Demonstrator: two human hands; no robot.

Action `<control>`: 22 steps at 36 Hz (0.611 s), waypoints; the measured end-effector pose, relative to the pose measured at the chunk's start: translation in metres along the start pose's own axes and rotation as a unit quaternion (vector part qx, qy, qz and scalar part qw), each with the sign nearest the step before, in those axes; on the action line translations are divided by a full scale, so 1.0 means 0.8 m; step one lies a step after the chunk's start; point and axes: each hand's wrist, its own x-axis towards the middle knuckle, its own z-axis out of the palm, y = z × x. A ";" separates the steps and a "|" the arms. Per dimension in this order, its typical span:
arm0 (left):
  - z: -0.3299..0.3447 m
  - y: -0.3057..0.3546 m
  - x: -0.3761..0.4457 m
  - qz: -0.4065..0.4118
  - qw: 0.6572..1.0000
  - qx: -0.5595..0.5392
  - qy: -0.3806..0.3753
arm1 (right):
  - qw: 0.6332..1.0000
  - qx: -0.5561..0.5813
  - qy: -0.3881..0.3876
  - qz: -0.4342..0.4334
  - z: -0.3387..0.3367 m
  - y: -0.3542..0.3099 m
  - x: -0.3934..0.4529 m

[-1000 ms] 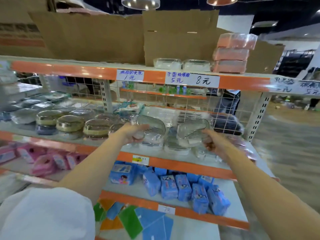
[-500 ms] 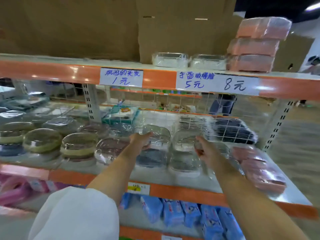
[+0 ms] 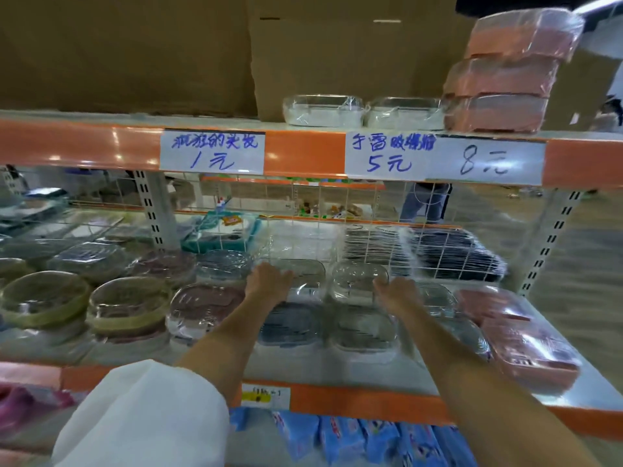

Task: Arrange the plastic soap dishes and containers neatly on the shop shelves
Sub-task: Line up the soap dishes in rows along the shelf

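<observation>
Both hands reach to the back of the middle shelf [image 3: 387, 375]. The left hand [image 3: 269, 281] grips a clear soap dish [image 3: 305, 274], fingers curled over it. The right hand [image 3: 397, 293] seems to grip another clear dish [image 3: 359, 281]. Both dishes lie flat, long side along the shelf's front edge.

A single head-worn wide-angle view looks forward and slightly down, straight into the middle shelf [image 3: 337, 369] of an orange-edged rack from close range. Both forearms enter from 6 o'clock and reach toward 12. The upper shelf edge [image 3: 303, 153] crosses the frame above centre, bowed by the lens.
</observation>
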 end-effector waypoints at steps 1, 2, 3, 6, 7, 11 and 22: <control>-0.002 0.002 -0.004 0.016 0.999 0.031 0.002 | 1.000 -0.009 -0.001 0.004 -0.003 -0.001 -0.003; -0.007 0.005 -0.010 0.032 0.997 0.064 0.005 | 1.000 -0.022 -0.002 0.001 -0.005 -0.002 -0.006; -0.012 0.008 -0.016 0.054 0.994 0.097 0.010 | 1.000 -0.031 -0.001 -0.002 -0.008 -0.001 -0.008; -0.028 0.018 -0.038 0.119 0.976 0.184 0.009 | 0.996 -0.077 -0.001 -0.040 -0.023 0.002 -0.019; -0.033 0.022 -0.047 0.138 0.969 0.207 0.003 | 0.995 -0.085 -0.007 -0.058 -0.028 0.002 -0.024; -0.045 0.026 -0.087 0.208 0.944 0.247 -0.068 | 0.979 -0.113 -0.069 -0.152 -0.053 0.005 -0.057; -0.091 0.053 -0.235 0.301 0.895 0.285 -0.166 | 0.914 -0.221 -0.195 -0.279 -0.137 -0.017 -0.206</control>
